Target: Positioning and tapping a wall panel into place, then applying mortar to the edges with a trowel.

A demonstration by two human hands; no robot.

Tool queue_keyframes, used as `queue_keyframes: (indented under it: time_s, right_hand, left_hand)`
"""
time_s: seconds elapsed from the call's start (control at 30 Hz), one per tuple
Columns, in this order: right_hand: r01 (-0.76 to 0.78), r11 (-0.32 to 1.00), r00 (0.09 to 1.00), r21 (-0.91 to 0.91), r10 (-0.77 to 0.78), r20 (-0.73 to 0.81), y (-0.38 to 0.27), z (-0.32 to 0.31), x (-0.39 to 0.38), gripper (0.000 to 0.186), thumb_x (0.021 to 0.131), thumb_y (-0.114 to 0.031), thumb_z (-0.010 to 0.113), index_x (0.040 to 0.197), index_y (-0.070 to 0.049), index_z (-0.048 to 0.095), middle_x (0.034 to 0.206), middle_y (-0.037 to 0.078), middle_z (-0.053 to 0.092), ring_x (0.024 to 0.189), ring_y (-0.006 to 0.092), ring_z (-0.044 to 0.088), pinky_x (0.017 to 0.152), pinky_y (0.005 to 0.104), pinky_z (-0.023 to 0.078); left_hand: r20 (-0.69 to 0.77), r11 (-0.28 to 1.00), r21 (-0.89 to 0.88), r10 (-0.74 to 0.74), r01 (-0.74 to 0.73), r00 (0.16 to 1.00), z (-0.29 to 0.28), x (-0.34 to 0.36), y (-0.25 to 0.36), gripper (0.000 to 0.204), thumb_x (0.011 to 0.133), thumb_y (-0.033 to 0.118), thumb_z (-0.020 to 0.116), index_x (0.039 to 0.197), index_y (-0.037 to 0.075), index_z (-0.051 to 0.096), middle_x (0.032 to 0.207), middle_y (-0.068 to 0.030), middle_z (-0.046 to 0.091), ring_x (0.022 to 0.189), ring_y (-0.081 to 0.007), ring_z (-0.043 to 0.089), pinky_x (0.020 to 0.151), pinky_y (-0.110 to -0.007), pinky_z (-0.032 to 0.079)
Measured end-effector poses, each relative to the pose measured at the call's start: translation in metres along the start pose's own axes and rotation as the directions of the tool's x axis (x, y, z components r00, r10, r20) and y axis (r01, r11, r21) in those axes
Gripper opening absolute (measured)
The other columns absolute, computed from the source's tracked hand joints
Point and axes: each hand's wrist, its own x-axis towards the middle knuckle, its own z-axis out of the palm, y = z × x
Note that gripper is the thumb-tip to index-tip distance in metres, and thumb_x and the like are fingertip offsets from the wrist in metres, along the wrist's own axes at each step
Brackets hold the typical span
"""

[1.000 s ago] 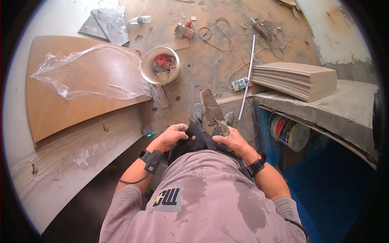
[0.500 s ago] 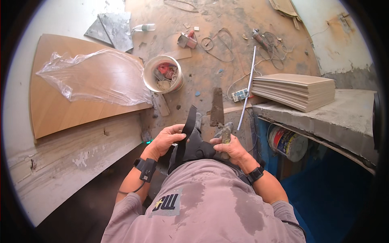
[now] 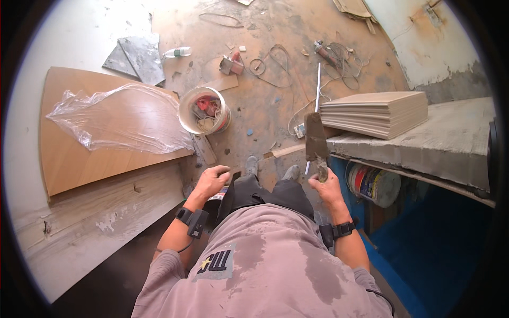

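Observation:
My right hand (image 3: 327, 184) grips the crusted handle of a mud-coated trowel (image 3: 316, 135), its flat blade pointing away from me above the right-hand ledge's near end. My left hand (image 3: 213, 180) is curled closed by my left hip, beside a dark strap or flap (image 3: 230, 193) at my black trousers (image 3: 270, 195); whether anything is between the fingers is hidden. A printed bucket stands partly hidden under that hand.
Left: wooden board (image 3: 69, 164) under plastic film, grey slabs (image 3: 138, 58). Ahead: bucket of debris (image 3: 207, 114), bottle (image 3: 177, 52), power tools (image 3: 231, 64), cables, white pipe (image 3: 318, 85). Right: stacked tiles (image 3: 371, 114) on a concrete ledge (image 3: 445, 143), paint bucket (image 3: 374, 184) underneath.
My right hand has moved up and right with the trowel, away from my body. My left hand has shifted slightly; the black strap it held up half a second ago is lowered.

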Motion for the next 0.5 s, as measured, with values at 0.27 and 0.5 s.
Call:
queue_keyframes:
  time_s: [0.27, 0.5]
  right_hand:
    - [-0.016, 0.975, 0.994, -0.223, -0.008, -0.108, 0.011, -0.035, 0.059, 0.037, 0.08, -0.027, 0.076, 0.101, 0.002, 0.064, 0.084, 0.009, 0.067, 0.077, 0.0169, 0.061, 0.072, 0.0327, 0.049]
    - [0.219, 0.778, 0.975, -0.589, -0.194, 0.106, -0.066, 0.039, 0.134, 0.042, 0.085, -0.039, 0.064, 0.108, -0.003, 0.065, 0.092, 0.026, 0.068, 0.091, 0.0438, 0.064, 0.079, 0.0453, 0.051]
  left_hand:
    - [-0.184, 0.729, -0.626, -0.484, 0.278, 0.855, 0.016, -0.015, -0.072, 0.025, 0.08, 0.015, 0.068, 0.102, 0.002, 0.072, 0.082, -0.002, 0.066, 0.07, -0.0087, 0.059, 0.06, -0.025, 0.048]
    - [0.048, 0.453, -0.714, -0.728, 0.533, 0.684, 0.032, -0.023, -0.135, 0.031, 0.087, 0.022, 0.064, 0.114, 0.007, 0.066, 0.086, -0.0026, 0.067, 0.068, -0.0115, 0.06, 0.054, -0.026, 0.047]
